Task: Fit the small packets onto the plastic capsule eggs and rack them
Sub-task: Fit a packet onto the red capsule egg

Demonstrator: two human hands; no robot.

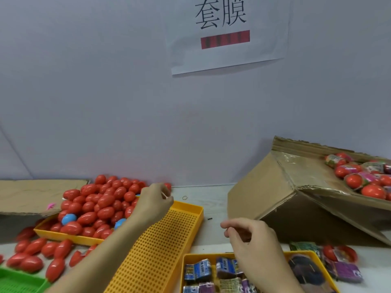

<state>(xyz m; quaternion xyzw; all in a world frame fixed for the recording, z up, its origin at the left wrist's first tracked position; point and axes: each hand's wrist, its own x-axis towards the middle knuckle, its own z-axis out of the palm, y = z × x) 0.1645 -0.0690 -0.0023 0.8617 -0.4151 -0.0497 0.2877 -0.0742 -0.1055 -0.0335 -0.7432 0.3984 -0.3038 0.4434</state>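
Now my left hand (154, 203) reaches with curled, seemingly empty fingers over the red eggs (101, 205) heaped in the yellow tray (63, 234), my right hand (251, 235) hovers loosely curled and empty above the packets (197, 270), so next I probably must take one of each.

pale table (213, 205) under trays (191, 210), loose eggs (33, 247), carton (264, 199)
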